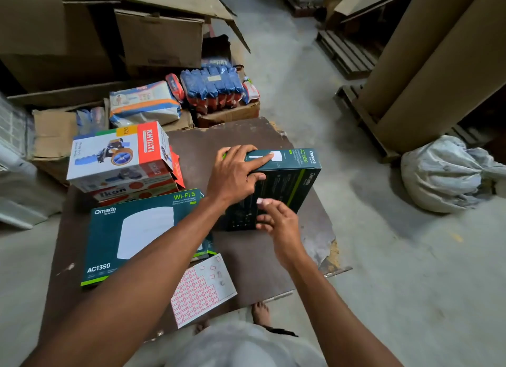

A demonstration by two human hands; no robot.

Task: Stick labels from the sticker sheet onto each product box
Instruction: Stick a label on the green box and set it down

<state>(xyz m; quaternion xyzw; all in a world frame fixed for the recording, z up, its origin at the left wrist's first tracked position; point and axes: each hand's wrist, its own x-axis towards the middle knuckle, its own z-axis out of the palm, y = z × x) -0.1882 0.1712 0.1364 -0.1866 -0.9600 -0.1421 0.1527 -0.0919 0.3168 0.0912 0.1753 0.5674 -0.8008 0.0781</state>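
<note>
A dark green Omada box (290, 180) stands tilted on its edge on the brown board (262, 262). My left hand (235, 172) grips its top edge, fingers curled over it. My right hand (276, 216) pinches a small pale label (260, 201) against the box's dark face. A second Omada box (128, 235) lies flat at the left, partly under my left forearm. The sticker sheet (200, 290) with red-bordered labels lies at the board's near edge.
A stack of white and red Khyati and Ikon boxes (123, 158) stands at the board's far left. Cardboard cartons (153, 38) and wrapped packs (210, 87) lie behind. A tied sack (443, 175) and pallets (353, 51) are to the right on the concrete floor.
</note>
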